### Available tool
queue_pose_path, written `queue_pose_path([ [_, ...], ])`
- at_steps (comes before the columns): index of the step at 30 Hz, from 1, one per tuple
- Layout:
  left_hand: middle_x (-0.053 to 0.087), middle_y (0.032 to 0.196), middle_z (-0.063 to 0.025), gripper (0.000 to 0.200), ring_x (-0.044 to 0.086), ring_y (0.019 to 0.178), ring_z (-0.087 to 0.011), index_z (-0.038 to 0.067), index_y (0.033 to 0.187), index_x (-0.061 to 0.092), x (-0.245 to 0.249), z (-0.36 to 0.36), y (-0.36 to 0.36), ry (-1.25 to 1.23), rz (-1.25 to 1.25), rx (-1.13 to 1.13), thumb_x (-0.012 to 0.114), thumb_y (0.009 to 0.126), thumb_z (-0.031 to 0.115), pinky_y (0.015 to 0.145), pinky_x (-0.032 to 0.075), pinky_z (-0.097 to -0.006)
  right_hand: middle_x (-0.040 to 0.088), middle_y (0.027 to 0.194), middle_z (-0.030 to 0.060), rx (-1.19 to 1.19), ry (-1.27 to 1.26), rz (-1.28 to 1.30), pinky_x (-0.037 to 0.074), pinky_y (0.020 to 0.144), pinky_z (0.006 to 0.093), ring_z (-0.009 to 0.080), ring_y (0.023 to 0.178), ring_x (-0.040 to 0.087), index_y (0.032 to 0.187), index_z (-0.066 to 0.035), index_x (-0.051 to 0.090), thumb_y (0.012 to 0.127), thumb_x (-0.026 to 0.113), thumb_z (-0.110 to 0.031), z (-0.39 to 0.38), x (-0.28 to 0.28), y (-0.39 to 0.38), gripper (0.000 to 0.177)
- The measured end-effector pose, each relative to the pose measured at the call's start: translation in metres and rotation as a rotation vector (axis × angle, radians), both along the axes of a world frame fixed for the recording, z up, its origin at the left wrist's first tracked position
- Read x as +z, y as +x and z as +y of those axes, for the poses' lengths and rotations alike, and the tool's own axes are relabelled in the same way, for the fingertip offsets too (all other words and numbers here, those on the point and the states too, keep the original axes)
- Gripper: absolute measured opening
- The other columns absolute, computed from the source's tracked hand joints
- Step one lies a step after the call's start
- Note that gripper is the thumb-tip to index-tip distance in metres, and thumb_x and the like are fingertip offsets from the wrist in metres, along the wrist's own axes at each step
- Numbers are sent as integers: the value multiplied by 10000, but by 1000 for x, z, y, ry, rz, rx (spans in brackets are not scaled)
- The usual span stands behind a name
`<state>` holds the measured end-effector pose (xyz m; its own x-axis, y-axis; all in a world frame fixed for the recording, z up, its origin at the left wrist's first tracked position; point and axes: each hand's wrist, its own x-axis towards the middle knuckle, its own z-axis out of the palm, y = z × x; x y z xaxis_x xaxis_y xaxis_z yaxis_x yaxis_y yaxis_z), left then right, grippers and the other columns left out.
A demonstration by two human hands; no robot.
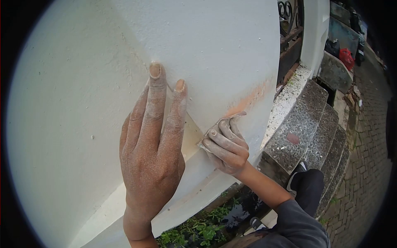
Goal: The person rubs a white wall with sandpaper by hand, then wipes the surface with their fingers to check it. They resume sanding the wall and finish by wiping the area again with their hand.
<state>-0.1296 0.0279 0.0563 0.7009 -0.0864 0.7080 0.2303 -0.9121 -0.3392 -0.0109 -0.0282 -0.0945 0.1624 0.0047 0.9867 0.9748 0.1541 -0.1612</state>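
A white, curved wall (pixel 206 45) fills most of the view, with a raised edge running down across it. My left hand (pixel 154 136) lies against this wall, fingers stretched out and coated in pale dust. To its right, my right hand (pixel 226 145) is closed around a thin folded sheet that looks like sandpaper (pixel 236 115), pressed to the wall near the edge. Fingers hide most of the sheet; only its rims show. Just above the right hand, a scuffed orange patch (pixel 250 100) shows on the white surface.
Speckled stone steps (pixel 295 134) lie at right, beside a brick-paved road (pixel 368 169). One dark-trousered leg (pixel 311 190) stands on them. Green plants (pixel 202 229) grow in a ditch below the wall. A metal gate (pixel 289 41) and a red bag (pixel 346 58) are farther back.
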Motion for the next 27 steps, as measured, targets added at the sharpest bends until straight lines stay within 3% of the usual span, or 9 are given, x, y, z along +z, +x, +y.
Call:
queue_pose_path([
  [5,337,1455,-127,793,477,1228,-298,139,1331,465,-2,2,4,-36,-28,-50,429,605,-178,959,465,-391,659,1078,55,2,-25,-37,405,970,500,294,1108,575,950,-113,709,716,686,-114,-5,34,0,235],
  [8,334,1457,-128,801,473,1232,-299,137,1332,464,-2,3,3,-24,-38,-58,425,596,-178,959,463,-393,648,1113,54,-35,6,0,390,982,511,298,1114,571,999,-114,704,715,661,-114,2,-5,-2,287],
  [11,331,1459,-126,813,471,1235,-297,135,1333,462,-4,1,5,-36,-31,-44,417,585,-180,963,460,-396,645,1117,56,-18,-37,1,391,984,528,299,1118,567,989,-118,703,720,684,-108,-3,39,-7,269],
  [17,319,1464,-130,825,465,1243,-293,135,1335,459,-4,3,5,-53,-38,-80,410,574,-180,976,452,-401,642,1125,76,-8,-3,23,408,956,521,320,1119,567,1001,-116,701,739,668,-125,-2,-5,1,265],
  [20,311,1467,-136,822,462,1245,-296,131,1336,457,-5,2,5,-59,-26,-72,411,576,-178,978,451,-407,654,1089,89,-36,4,-18,433,919,519,319,1109,574,943,-116,711,727,699,-142,-1,41,-4,217],
  [23,305,1469,-140,820,459,1246,-301,128,1337,454,-4,0,4,-67,-8,-68,413,577,-177,980,450,-413,652,1100,80,-12,-13,18,421,932,520,321,1107,574,953,-131,712,709,696,-134,-5,1,3,245],
  [27,303,1470,-140,820,456,1248,-305,130,1337,454,-5,2,5,-64,-28,-90,416,576,-172,982,447,-415,652,1095,72,-73,-33,-37,446,926,518,317,1096,577,936,-154,714,716,714,-162,-6,17,5,220],
])
